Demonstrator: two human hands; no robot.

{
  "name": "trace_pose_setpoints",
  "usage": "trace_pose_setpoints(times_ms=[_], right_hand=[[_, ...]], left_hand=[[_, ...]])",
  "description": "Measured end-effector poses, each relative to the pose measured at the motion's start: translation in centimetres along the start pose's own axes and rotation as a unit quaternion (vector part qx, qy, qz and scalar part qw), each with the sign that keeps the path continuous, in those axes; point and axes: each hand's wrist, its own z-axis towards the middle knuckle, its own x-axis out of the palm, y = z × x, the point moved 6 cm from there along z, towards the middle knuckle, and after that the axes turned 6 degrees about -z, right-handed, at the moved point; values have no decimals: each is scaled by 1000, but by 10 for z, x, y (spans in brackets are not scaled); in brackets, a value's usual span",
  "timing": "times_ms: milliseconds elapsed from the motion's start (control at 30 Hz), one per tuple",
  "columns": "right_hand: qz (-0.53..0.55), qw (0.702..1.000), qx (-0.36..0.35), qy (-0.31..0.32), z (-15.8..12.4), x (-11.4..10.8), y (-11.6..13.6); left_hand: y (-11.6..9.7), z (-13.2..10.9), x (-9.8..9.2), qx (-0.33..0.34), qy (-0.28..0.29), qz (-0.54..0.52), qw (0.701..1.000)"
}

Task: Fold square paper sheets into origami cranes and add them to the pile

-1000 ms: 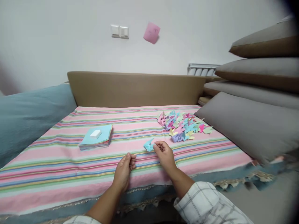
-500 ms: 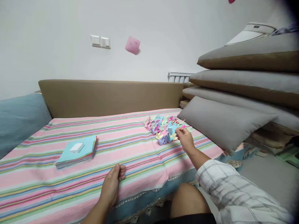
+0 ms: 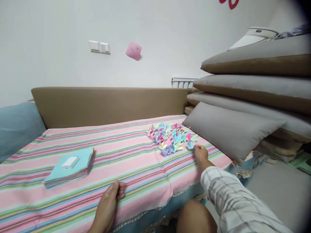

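The right hand (image 3: 201, 152) is reaching to the near right edge of the pile of folded paper figures (image 3: 167, 136). Its fingers are curling inward and the fingertips are touching a blue folded paper piece (image 3: 190, 145) lying on the striped cloth (image 3: 136, 161) — whether they are pinching it cannot be told. The left hand (image 3: 109, 200) is resting near the cloth's fringed front edge, fingers loosely curled, holding nothing.

Edges and clearance:
- A grey cushion (image 3: 230, 129) is closing off the right side, just beside the pile.
- The brown sofa back (image 3: 109, 103) is bounding the far edge.
- Bare cloth is lying between the pile and the stack of coloured paper sheets (image 3: 58, 176), which is carrying a small white block (image 3: 70, 161).

Writing: a pink note (image 3: 133, 50) on the wall is showing dark marks — too small to read.
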Motion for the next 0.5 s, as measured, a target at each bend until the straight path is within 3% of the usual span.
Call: trace_pose_setpoints(times_ms=[267, 500], right_hand=[[-36, 998, -38, 41, 2, 26, 10], [-3, 996, -56, 62, -5, 37, 15]], left_hand=[[0, -2, 1, -9, 1, 21, 1000], [0, -1, 0, -12, 7, 24, 1000]])
